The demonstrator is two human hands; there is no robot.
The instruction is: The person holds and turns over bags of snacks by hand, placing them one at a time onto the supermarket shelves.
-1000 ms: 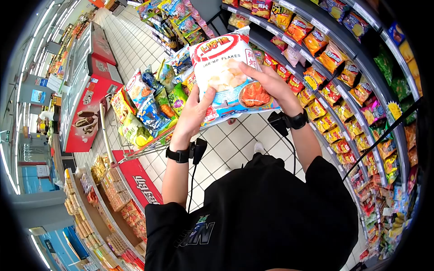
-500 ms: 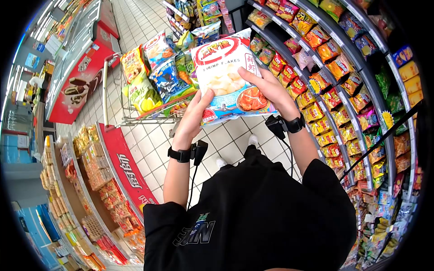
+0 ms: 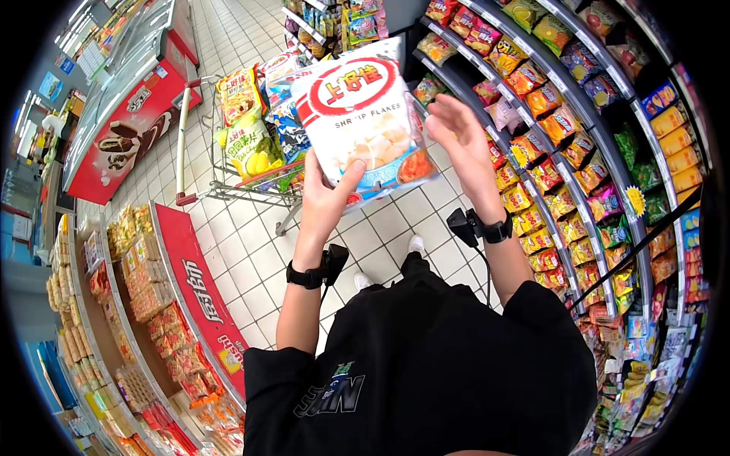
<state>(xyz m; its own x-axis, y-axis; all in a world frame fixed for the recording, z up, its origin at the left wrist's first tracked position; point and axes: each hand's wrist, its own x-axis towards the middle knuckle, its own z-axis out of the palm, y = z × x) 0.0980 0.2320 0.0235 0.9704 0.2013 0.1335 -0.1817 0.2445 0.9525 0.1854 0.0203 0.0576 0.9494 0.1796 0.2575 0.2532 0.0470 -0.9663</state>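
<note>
A white and blue bag of shrimp flakes is held up in front of me, its printed front facing me. My left hand grips its lower left corner, thumb over the front and the other fingers hidden behind. My right hand is off the bag, just beyond its right edge, with fingers apart and nothing in it. Behind the bag to the left stands a shopping cart holding several snack bags, among them a green and yellow bag and an orange-red bag.
Curved shelves of snack bags rise close on my right. At left is a lower shelf of packaged food with a red side panel. A red ice cream freezer stands farther back. Tiled floor runs between them.
My right hand has let go of the bag's right side and moved away from it. The bag, now in my left hand alone, has shifted a little left and tilted.
</note>
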